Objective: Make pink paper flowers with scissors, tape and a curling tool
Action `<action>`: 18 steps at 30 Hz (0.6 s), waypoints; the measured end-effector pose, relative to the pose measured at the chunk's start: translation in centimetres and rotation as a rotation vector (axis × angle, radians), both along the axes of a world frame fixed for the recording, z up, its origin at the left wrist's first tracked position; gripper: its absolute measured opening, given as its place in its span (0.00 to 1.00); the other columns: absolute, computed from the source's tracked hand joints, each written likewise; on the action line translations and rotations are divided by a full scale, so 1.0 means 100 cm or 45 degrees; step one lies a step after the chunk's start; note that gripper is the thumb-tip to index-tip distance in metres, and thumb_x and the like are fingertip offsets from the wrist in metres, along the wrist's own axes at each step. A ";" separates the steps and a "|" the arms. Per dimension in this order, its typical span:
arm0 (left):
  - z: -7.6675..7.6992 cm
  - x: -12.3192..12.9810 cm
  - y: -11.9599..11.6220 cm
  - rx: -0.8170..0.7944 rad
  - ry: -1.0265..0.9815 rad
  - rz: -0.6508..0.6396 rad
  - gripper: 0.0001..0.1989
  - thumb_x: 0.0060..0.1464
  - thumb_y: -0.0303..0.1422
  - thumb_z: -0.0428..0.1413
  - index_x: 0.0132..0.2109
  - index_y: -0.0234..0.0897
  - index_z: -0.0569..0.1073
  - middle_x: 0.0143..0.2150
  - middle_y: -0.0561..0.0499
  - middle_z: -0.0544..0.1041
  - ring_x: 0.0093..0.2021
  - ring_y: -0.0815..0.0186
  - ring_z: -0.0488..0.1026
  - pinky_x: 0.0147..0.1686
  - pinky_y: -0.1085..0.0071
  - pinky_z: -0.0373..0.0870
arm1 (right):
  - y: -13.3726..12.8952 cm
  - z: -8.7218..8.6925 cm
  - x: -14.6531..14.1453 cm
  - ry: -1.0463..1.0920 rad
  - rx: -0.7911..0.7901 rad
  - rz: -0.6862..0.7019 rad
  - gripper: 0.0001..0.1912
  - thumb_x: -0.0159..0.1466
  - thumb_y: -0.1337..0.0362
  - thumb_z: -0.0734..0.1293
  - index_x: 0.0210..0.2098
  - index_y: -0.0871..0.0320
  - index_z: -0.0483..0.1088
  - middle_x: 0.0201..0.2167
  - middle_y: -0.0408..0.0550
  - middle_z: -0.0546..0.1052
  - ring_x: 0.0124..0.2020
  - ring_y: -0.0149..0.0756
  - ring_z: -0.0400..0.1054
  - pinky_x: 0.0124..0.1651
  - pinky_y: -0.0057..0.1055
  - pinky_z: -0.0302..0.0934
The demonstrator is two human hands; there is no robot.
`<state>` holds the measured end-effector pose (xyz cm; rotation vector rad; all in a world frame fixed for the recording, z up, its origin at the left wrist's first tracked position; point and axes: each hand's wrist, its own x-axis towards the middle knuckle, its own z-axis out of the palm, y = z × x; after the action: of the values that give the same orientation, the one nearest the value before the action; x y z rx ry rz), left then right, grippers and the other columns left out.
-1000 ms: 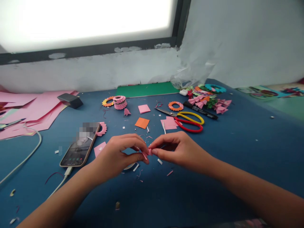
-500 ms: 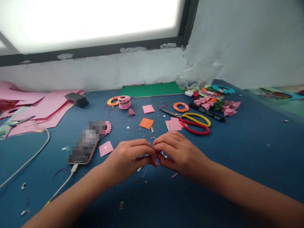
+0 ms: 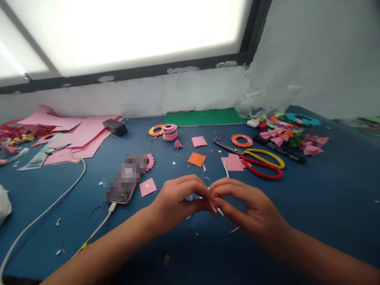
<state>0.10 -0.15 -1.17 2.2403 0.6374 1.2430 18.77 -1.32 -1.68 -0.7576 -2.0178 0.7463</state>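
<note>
Both hands meet low at the table's middle, just above the blue tabletop (image 3: 326,190); the left hand (image 3: 175,200) and the right hand (image 3: 252,206) come in fingertip to fingertip, and pinched between them sits a tiny pink paper piece (image 3: 213,203); only a sliver of it shows, so its fold can't be read. The left thumb and forefinger close on it from the left, the right ones from the right; both hands are grasping, neither one loose. The sliver slants down toward the right, pointing under the right fingers; the piece lies dead centre between the two hands, equally near to each. Everything else lies beyond the hands, toward the wall: the orange paper square (image 3: 196,159) straight ahead, a pink square (image 3: 147,186) just left of the left hand beside the phone (image 3: 126,180) on its cable; the red-and-yellow scissors (image 3: 258,160) up and to the right, nearer the right hand, blades pointing left; pink toothed rings stacked (image 3: 170,132) farther back; small paper scraps dot the blue under the wrists.
</note>
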 end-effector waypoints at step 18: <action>-0.002 -0.006 0.000 0.287 -0.085 0.062 0.02 0.53 0.25 0.58 0.34 0.34 0.72 0.30 0.48 0.77 0.28 0.70 0.75 0.28 0.76 0.74 | 0.001 0.005 0.003 0.107 0.151 0.141 0.09 0.57 0.72 0.69 0.37 0.58 0.72 0.38 0.48 0.77 0.40 0.30 0.73 0.44 0.24 0.68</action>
<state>-0.53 -0.11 -1.36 2.3640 0.5529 1.4715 19.03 -1.22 -1.21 -0.5411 -2.0205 0.7028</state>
